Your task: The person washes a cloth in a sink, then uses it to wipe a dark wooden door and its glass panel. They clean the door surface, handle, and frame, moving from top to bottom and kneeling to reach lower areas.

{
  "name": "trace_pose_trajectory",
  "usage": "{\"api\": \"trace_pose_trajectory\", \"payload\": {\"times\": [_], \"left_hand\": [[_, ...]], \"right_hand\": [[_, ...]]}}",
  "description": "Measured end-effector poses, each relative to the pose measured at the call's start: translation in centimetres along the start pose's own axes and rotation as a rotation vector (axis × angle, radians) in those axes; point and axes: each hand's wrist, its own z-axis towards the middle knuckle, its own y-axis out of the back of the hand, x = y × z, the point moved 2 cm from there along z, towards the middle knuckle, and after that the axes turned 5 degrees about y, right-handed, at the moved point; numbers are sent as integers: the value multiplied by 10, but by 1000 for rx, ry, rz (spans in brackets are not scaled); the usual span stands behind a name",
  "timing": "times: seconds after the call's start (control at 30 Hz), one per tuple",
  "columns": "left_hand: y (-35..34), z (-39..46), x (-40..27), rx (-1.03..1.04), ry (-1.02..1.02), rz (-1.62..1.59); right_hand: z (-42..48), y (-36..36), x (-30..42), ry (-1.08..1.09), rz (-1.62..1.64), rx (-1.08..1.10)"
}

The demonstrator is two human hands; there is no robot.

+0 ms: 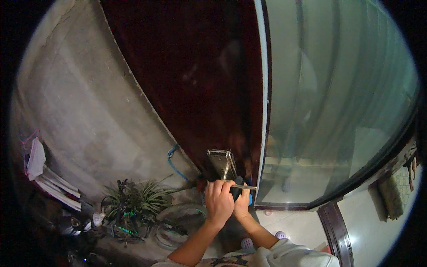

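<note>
My left hand [219,202] is closed at a metal rod [245,187], whose end sticks out to the right. Beside it, my right hand [242,207] grips a black object [236,189]; the rod crosses this object, and a blue part [250,200] shows by the fingers. Both hands are close together at the lower part of a dark red door panel [196,73]. Just above them, a shiny metal door fitting [222,162] projects from the panel. My fingers cover much of the held things, so how they join cannot be told.
A glass panel [310,133] stands right of the door, a rough grey wall [86,100] left. At lower left are a spiky-leaved plant [146,197], a bicycle wheel [181,227] and a blue strap [175,163]. Purple clogs [247,243] show on the floor below.
</note>
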Motion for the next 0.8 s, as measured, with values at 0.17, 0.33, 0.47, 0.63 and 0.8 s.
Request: {"api": "trace_pose_trajectory", "payload": {"times": [0.17, 0.33, 0.47, 0.63, 0.8], "left_hand": [[4, 1, 3, -51, -28, 37], [-3, -5, -1, -76, -116, -37], [4, -11, 5, -83, -108, -74], [6, -19, 8, -102, -49, -124], [4, -21, 0, -134, -63, -110]], "right_hand": [[-34, -7, -36, -60, -62, 80], [-62, 10, -109, -409, 209, 11], [-28, 74, -4, -286, 582, -191], [76, 140, 147, 862, -255, -67], [127, 110, 181, 1480, -1249, 429]]}}
